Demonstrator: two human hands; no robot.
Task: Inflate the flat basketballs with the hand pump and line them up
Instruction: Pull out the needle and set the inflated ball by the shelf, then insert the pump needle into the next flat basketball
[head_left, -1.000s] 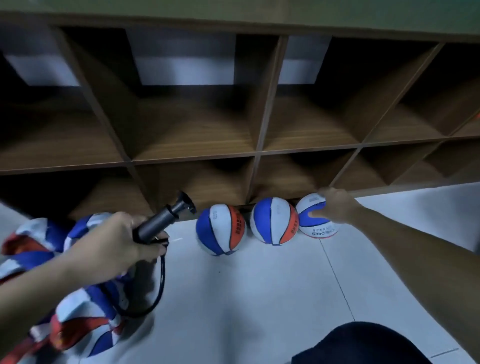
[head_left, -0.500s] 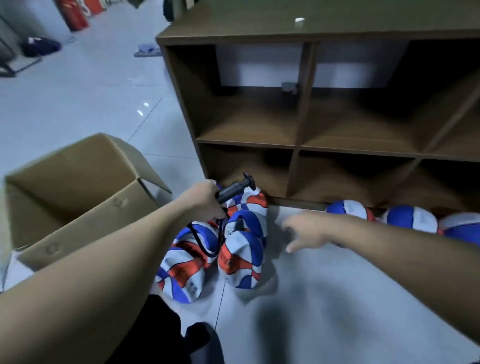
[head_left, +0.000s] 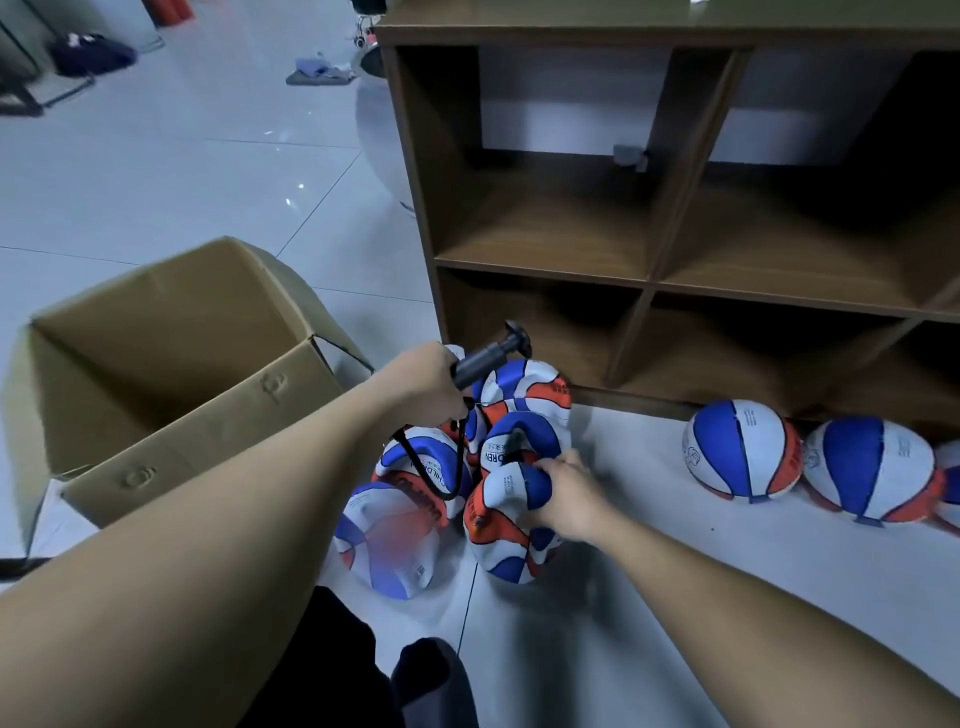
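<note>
I see an open cardboard box on the floor, left of my left hand, its flaps spread. Ahead of both hands and to their right stands a brown wooden cubby shelf. The floor is pale glossy tile. Far off, beyond my left hand, lie a dark bundle and some grey cloth.

Single head-worn view, wide-angle, looking forward and down, close over the floor, facing the shelf
</note>
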